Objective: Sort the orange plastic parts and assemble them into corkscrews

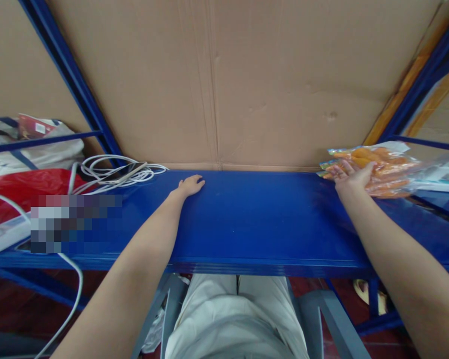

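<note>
My left hand (192, 185) rests on the blue metal tabletop (254, 219), left of the middle, fingers loosely stretched and holding nothing. At the right, my right hand (352, 178) lies against a small pile of clear plastic packets (391, 167) with orange contents. Its thumb and fingers are spread over the packets' near left side; I see no closed grip. What exactly is inside the packets I cannot make out.
A coil of white cable (123, 172) lies at the left, near a red bag (33, 187) and a whitish cloth bag (60, 149). Cardboard (247, 85) stands behind the table. Blue posts (75, 85) rise at both sides. Grey chair arms (322, 304) flank my lap.
</note>
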A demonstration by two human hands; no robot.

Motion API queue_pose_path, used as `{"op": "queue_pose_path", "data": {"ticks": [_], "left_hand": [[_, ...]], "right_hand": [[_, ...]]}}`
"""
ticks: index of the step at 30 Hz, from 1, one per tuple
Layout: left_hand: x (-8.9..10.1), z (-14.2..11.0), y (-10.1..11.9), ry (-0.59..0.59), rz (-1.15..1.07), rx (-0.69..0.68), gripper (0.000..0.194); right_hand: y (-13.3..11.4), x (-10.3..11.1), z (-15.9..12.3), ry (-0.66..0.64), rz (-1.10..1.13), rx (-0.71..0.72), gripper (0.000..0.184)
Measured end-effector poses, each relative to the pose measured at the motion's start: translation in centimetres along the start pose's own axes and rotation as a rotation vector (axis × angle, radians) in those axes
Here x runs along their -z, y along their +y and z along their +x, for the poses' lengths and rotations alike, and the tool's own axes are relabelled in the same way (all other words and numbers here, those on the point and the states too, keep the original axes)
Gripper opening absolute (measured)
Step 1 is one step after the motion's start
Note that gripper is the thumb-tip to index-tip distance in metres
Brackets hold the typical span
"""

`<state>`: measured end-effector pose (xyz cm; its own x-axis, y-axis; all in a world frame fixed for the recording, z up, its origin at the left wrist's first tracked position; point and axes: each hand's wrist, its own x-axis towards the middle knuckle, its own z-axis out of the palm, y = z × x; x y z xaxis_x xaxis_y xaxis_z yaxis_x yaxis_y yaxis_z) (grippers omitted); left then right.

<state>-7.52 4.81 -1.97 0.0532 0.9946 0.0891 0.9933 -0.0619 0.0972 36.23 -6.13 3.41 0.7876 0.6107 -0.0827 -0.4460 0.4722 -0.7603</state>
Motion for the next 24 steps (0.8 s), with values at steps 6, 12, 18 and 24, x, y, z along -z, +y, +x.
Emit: {"op": "queue_pose_path", "data": {"ticks": [6,12,18,24], "left_hand": [[0.1,0.0,0.1,0.000,0.017,-0.004,0.055],[0.1,0.0,0.0,0.009,0.016,-0.003,0.056],[-0.1,0.2,-0.1,0.010,0.012,-0.001,0.056],[-0.1,0.2,0.0,0.013,0.009,0.002,0.055]], "right_hand": [[0.0,0.7,1.4,-0.101,-0.092,0.028,0.049],[-0.6,0.7,1.5,-0.185,-0.331,0.092,0.058],[-0.6,0.1,1.6,-0.044,-0.030,-0.041,0.028],[-0.3,0.0,1.7,0.032,-0.028,-0.023,0.022]]}}
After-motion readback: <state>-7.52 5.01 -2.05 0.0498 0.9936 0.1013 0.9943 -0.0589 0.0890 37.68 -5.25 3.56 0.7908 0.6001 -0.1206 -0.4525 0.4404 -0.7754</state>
